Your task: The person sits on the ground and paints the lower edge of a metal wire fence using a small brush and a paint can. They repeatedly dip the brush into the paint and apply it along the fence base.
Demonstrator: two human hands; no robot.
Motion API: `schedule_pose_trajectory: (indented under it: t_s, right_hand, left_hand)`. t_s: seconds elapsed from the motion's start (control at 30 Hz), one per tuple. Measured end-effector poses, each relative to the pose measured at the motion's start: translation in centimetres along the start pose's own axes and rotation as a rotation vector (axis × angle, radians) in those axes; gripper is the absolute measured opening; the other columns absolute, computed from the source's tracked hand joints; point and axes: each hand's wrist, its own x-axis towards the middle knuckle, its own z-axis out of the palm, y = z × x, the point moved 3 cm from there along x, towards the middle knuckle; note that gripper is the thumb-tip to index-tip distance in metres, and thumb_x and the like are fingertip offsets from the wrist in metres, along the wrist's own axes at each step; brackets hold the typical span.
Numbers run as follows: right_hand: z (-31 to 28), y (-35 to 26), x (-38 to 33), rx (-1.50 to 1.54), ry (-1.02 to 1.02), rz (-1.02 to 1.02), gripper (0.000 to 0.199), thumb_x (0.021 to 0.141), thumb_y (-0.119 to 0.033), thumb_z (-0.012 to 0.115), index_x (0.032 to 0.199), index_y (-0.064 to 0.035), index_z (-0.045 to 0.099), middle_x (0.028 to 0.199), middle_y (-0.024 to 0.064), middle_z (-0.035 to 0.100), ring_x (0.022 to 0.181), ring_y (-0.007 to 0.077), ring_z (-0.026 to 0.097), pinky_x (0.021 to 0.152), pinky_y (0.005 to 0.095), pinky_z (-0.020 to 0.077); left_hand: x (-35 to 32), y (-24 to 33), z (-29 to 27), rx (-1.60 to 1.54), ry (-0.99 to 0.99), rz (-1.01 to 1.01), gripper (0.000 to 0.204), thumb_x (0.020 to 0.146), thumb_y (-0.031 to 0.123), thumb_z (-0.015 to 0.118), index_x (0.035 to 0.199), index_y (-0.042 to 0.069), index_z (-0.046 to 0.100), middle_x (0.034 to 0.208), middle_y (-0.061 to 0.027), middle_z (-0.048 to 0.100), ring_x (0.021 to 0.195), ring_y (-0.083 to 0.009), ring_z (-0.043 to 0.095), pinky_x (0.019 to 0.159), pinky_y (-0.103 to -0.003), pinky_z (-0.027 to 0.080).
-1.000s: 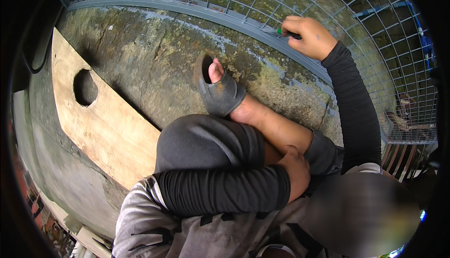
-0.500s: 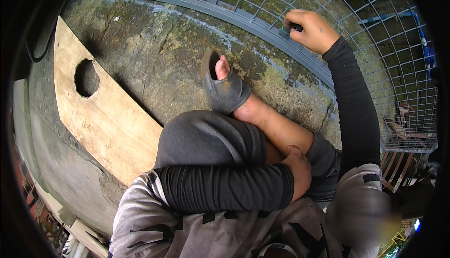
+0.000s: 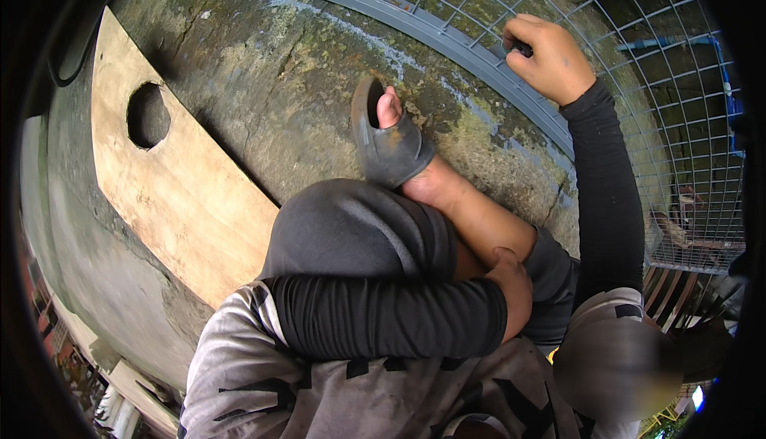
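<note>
My right hand [image 3: 550, 58] is closed around the dark handle [image 3: 523, 48] of what looks like a paintbrush, just above the grey-blue metal frame [image 3: 447, 40] of a wire mesh panel. The brush's working end is hidden behind my fingers. A small bluish smear marks the back of this hand. My left arm crosses my lap, and my left hand [image 3: 512, 289] is wrapped on my bent lower leg [image 3: 487, 216]. Its thumb shows, while most of the other fingers are hidden.
A pale plywood sheet [image 3: 175, 192] with a round hole lies on the stained concrete [image 3: 271, 96] to my left. My foot in a grey slipper [image 3: 391, 152] rests near the frame. Blue pipe [image 3: 724, 80] shows beyond the mesh at right, with slatted wood [image 3: 666, 291] below.
My right hand has shifted slightly right in the picture, and the brush end seen below its fingers is now out of sight. My left hand stays on my leg. The view has tilted a little.
</note>
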Motion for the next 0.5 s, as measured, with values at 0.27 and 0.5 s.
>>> schedule_pose_trajectory:
  t_s: [0.27,0.5]
  right_hand:
    - [0.4,0.4,0.4,-0.034,0.029,0.021,0.011,0.077,-0.01,0.058,0.082,-0.0003,0.057,0.08,0.0141,0.058,0.072,0.0341,0.058,0.067,0.0428,0.0476]
    - [-0.5,-1.7,0.3,0.225,0.087,-0.088,0.012,0.077,-0.002,0.058,0.089,0.0005,0.057,0.081,0.0097,0.054,0.066,0.0211,0.051,0.064,0.0318,0.0436]
  left_hand:
    - [0.2,0.1,0.0,0.005,-0.034,-0.005,0.031,0.087,0.022,0.054,0.108,0.009,0.072,0.108,-0.0106,0.067,0.101,-0.0301,0.062,0.089,-0.053,0.042]
    - [0.4,0.2,-0.1,-0.048,-0.067,0.007,0.035,0.085,0.024,0.056,0.112,0.009,0.071,0.11,-0.0129,0.066,0.103,-0.0327,0.061,0.092,-0.056,0.041]
